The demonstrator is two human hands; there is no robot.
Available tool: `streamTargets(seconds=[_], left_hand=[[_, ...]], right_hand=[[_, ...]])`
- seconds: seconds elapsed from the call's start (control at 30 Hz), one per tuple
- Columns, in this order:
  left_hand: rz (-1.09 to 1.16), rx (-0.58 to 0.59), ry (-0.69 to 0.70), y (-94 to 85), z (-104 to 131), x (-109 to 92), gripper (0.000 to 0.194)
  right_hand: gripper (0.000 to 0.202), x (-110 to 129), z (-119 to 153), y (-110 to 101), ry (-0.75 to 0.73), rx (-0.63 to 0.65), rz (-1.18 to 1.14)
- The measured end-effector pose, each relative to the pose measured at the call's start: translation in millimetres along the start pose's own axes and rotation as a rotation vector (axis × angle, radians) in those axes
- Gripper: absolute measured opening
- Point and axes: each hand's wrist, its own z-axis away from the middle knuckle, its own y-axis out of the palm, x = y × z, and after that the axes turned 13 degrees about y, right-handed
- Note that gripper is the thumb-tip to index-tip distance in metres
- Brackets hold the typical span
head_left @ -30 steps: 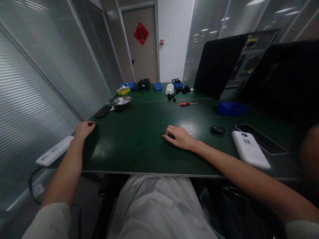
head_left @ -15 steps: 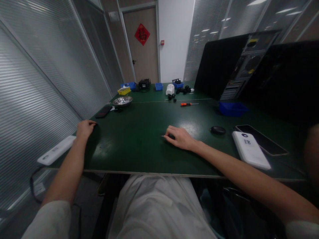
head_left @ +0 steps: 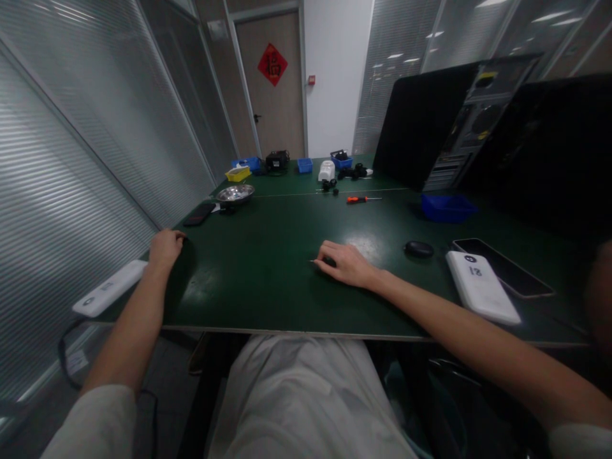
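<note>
My right hand [head_left: 347, 263] rests on the green tabletop [head_left: 258, 268] with its fingers bent into a pinch. A thin, light tip [head_left: 312, 261] sticks out leftward from between thumb and fingers; it is too small to name, and the rest is hidden in the hand. At the table's left edge lies my left hand [head_left: 166, 247], fingers curled and close together. Whatever it may hold is hidden. Close to the left wrist is a white oblong device [head_left: 109, 290]. A black oval object [head_left: 419, 249], like a computer mouse, sits right of my right hand.
Beside my right forearm are a white power bank [head_left: 482, 290] and a dark phone [head_left: 507, 271]. Farther back are a blue tray [head_left: 447, 209], an orange-handled screwdriver [head_left: 357, 199], a metal bowl [head_left: 235, 194] and a black phone [head_left: 199, 214]. A computer case [head_left: 440, 124] stands back right.
My left hand has shifted very slightly, its fingers turning a little more inward. The right hand stays in the same place with the same pinch.
</note>
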Motion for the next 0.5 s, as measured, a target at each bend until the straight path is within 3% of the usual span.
streamTargets(seconds=[0.5], left_hand=[[0.062,-0.059,-0.058,-3.5,2.1,-9.8,0.023]], right_hand=[[0.02,-2.6,-0.6,2.8,-0.007,-0.014,0.005]])
